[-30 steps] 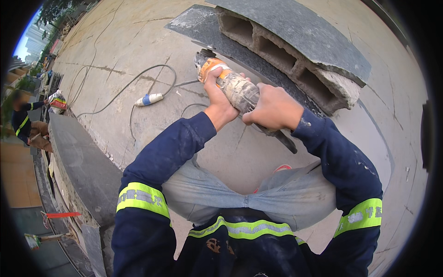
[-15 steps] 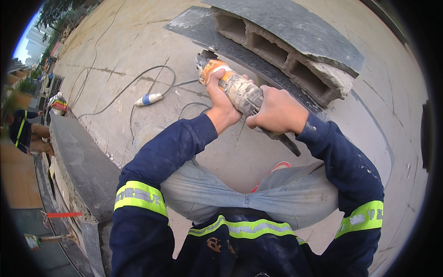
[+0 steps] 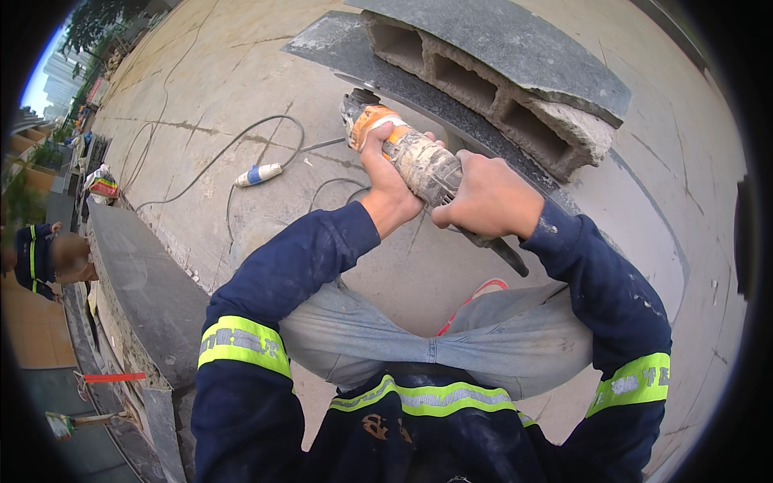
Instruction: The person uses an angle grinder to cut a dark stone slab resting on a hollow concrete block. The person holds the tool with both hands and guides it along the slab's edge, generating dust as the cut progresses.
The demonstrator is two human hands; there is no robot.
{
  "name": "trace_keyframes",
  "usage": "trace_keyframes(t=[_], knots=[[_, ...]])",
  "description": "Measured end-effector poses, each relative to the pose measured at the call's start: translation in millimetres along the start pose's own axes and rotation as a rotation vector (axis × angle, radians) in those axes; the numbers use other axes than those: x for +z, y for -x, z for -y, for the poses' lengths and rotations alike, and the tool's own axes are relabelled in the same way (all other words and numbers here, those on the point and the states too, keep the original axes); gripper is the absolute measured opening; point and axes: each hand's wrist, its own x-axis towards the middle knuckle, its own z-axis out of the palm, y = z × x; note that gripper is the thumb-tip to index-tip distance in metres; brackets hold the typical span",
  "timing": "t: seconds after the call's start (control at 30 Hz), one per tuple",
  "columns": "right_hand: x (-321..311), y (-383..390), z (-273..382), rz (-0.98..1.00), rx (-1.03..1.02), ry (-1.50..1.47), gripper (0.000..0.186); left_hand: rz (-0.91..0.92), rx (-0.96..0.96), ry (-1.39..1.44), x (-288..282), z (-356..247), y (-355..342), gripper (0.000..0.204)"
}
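Both of my hands are closed on an orange and grey angle grinder (image 3: 415, 159), whose body is smeared with pale dust. My left hand (image 3: 388, 177) wraps the front of its body, behind the grinder's head. Around the rear end sits my right hand (image 3: 493, 193), with the black cable end sticking out below it. The grinder's disc (image 3: 356, 81) lies close along the edge of a dark stone slab (image 3: 322, 50); I cannot tell whether they touch. A hollow concrete block (image 3: 467, 84) rests on that slab, and another grey slab (image 3: 515, 48) lies on top of the block.
A grey cable runs over the concrete floor (image 3: 217, 105) to a white and blue connector (image 3: 259, 174) on the left. A long stone slab (image 3: 149, 274) lies farther left, beside a colourful bag (image 3: 101, 185). Another person (image 3: 40, 256) in a dark reflective jacket is at the far left.
The slabs and block have shifted very slightly left in the view. My hands keep the same grip on the grinder. The person at the far left has changed posture.
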Motion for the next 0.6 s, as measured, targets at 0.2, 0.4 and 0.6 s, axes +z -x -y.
trace_keyframes(t=[0.2,0.4,0.6], knots=[[1.1,-4.1,3.3,-0.011,-0.007,0.022,0.062,0.023,-0.014,0.032,-3.3,-3.8,-2.5,0.060],[0.6,-12.6,5.4,-0.004,-0.012,0.018,0.063,0.025,-0.013,0.030,-6.3,-9.2,-9.2,0.061],[1.5,-24.9,8.0,0.005,-0.009,0.022,0.063,0.011,0.024,-0.006,-9.5,-16.5,-16.8,0.063]])
